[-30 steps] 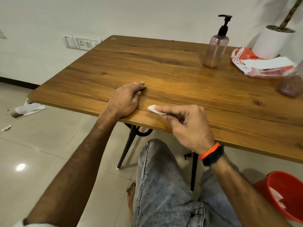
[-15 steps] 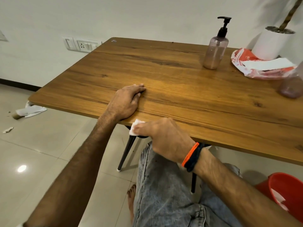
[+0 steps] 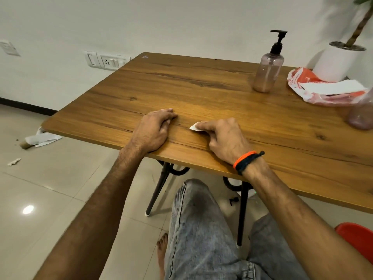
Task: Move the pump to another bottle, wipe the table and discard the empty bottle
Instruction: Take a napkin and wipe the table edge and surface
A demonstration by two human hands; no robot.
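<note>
A clear bottle with a black pump (image 3: 268, 69) stands upright at the back right of the wooden table (image 3: 201, 93). A second clear bottle (image 3: 361, 114), without a pump, shows partly at the right edge. My right hand (image 3: 224, 138) holds a small white tissue (image 3: 194, 126) against the tabletop near the front edge. My left hand (image 3: 154, 129) rests flat on the table just left of it, fingers together.
A red-and-white plastic bag with white paper (image 3: 323, 89) lies at the back right, before a white plant pot (image 3: 339, 61). A red bin (image 3: 359, 239) sits on the floor at lower right. Crumpled paper (image 3: 38, 139) lies on the floor left.
My right hand with the tissue dropped off the table's front edge half a second ago, then came back up onto the tabletop, further in. The left hand stayed put.
</note>
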